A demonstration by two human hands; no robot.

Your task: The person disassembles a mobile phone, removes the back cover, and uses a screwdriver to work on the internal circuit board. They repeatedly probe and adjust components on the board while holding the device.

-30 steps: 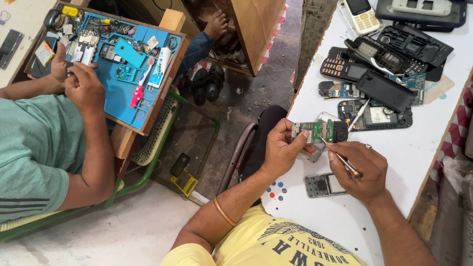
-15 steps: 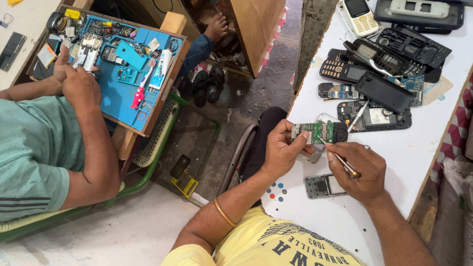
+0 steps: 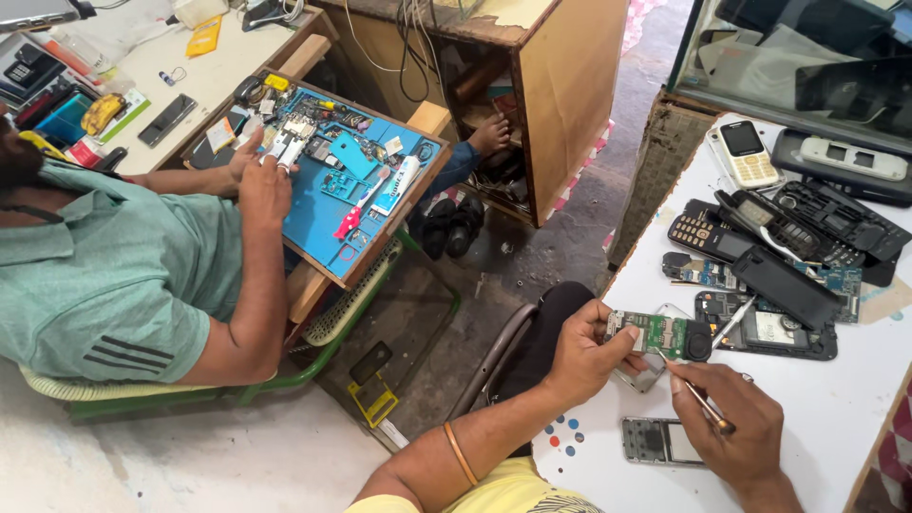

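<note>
I see my left hand (image 3: 591, 359) gripping a green circuit board (image 3: 658, 334) by its near end, fingers (image 3: 616, 328) clamped on it, just over the edge of the white bench (image 3: 836, 399). The board's long axis runs left to right, stretching away from that hand toward a stripped phone shell (image 3: 765, 328). My right hand (image 3: 736, 427) sits below and right of the board, fingers pinched around a thin tool (image 3: 692, 391) whose tip slants up-left to the board's lower edge. The right hand is nearer the free end. A small keypad frame (image 3: 655, 441) lies just beside it.
</note>
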